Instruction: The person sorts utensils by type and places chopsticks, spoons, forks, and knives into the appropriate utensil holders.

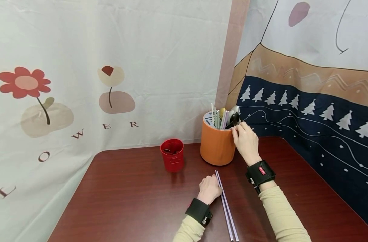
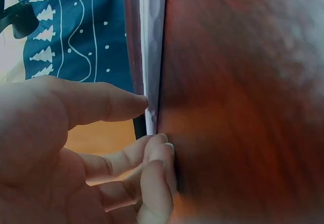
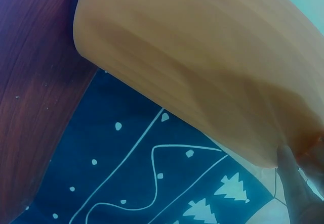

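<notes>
1. Nearest to the head camera lie two pale chopsticks [image 1: 227,209] on the dark red table [image 1: 126,201], side by side and touching each other, running away from the person toward the orange holder [image 1: 216,145].
2. Left hand [image 1: 209,189] rests on the table just beside the far part of the chopsticks. In the left wrist view its thumb and curled fingers [image 2: 157,155] touch the edge of the chopsticks [image 2: 152,42]; it seems to pinch them lightly.
3. Right hand [image 1: 245,141] is raised at the right side of the orange holder, its fingers bent at the rim, where the spoons [image 1: 233,118] stand out. Whether the fingers really grip a spoon, I cannot tell.
4. In the right wrist view only the wall of the orange holder [image 3: 202,72] and a fingertip are seen.
5. Thin straws or sticks also stand in the holder.
6. One small red cup [image 1: 172,155] stands to the left of the holder, apart from it.
</notes>
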`<state>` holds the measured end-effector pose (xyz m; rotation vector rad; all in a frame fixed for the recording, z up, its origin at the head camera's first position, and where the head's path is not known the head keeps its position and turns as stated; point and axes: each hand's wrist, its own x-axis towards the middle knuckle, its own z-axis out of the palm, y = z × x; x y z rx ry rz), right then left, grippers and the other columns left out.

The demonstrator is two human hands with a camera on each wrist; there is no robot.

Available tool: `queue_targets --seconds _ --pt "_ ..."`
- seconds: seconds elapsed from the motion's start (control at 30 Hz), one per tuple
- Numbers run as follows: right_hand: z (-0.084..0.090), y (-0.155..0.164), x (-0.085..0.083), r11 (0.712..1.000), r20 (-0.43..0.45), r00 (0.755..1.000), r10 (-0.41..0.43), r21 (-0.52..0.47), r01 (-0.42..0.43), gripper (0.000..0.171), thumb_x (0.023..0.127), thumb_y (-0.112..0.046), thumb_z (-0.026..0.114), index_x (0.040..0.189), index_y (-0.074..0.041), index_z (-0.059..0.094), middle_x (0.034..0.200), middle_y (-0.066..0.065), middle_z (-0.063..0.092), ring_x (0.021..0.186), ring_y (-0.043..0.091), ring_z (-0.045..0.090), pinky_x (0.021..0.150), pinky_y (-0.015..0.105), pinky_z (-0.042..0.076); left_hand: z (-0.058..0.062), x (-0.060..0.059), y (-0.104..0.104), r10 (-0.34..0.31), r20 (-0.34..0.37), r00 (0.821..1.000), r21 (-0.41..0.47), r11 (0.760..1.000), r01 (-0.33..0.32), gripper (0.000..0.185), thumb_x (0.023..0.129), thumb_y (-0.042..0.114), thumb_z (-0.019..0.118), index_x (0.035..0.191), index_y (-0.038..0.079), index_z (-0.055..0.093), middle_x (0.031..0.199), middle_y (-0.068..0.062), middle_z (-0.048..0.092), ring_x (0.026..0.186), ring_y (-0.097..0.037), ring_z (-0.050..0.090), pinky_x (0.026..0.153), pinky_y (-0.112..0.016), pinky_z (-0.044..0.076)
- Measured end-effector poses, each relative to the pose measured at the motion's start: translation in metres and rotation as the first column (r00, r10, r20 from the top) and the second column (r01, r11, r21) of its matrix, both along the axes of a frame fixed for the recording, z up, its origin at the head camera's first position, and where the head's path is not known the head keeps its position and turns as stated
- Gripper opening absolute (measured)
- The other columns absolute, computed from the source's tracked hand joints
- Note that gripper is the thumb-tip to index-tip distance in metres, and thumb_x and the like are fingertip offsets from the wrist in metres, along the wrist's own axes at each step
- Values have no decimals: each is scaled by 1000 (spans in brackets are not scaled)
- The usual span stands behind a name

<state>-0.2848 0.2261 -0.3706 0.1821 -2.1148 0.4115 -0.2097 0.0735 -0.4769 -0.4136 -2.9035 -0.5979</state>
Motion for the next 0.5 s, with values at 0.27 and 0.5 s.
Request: queue_targets --seconds 0.27,0.5 --pt "0 1 0 1000 3 1000 -3 2 3 22 92 -15 61 73 -2 62 76 11 51 62 31 51 49 43 43 8 2 7 96 82 992 -69 994 -90 15 70 21 74 64 10 65 75 -8 69 66 -25 66 49 -33 47" --pt "-1 2 -1 1000 -5 1000 -4 5 4 22 92 -15 60 73 -2 62 76 11 52 64 32 53 50 44 44 11 7 9 132 9 991 -33 991 -132 15 73 14 68 59 10 64 67 -9 68 57 -23 64 39 -31 42"
